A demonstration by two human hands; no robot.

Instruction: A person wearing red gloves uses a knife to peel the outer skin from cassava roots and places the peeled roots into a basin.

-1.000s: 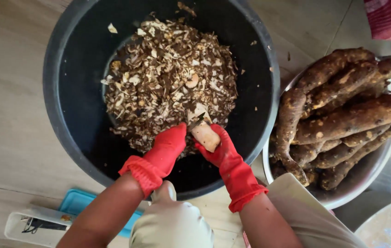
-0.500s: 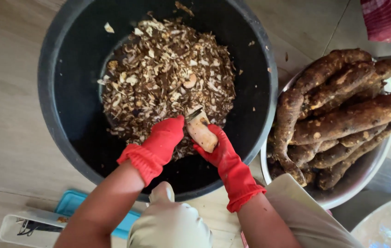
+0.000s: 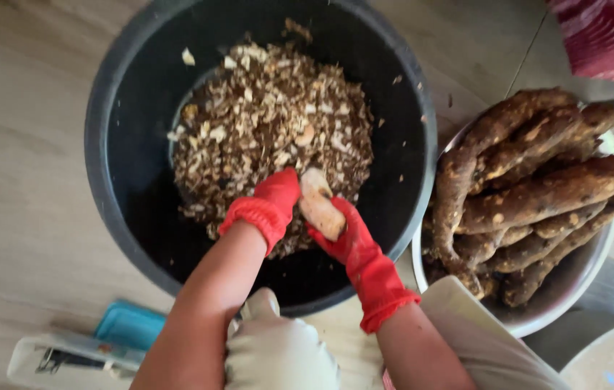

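Observation:
Both my hands wear red rubber gloves and work over a large black tub (image 3: 126,144). My right hand (image 3: 346,242) grips a pale, partly peeled root (image 3: 319,204). My left hand (image 3: 267,206) is closed beside the root's upper end; whatever it holds is hidden. Below them the tub holds a heap of brown and white peelings (image 3: 271,130).
A metal bowl (image 3: 581,285) at the right is piled with unpeeled brown roots (image 3: 538,188). A white bundle (image 3: 278,354) sits on my lap. A teal and white object (image 3: 97,339) lies on the wooden floor at lower left. Red cloth (image 3: 603,36) is at top right.
My hands have stayed over the tub. The root has turned a little in my right hand, and my left hand has shifted along its upper end.

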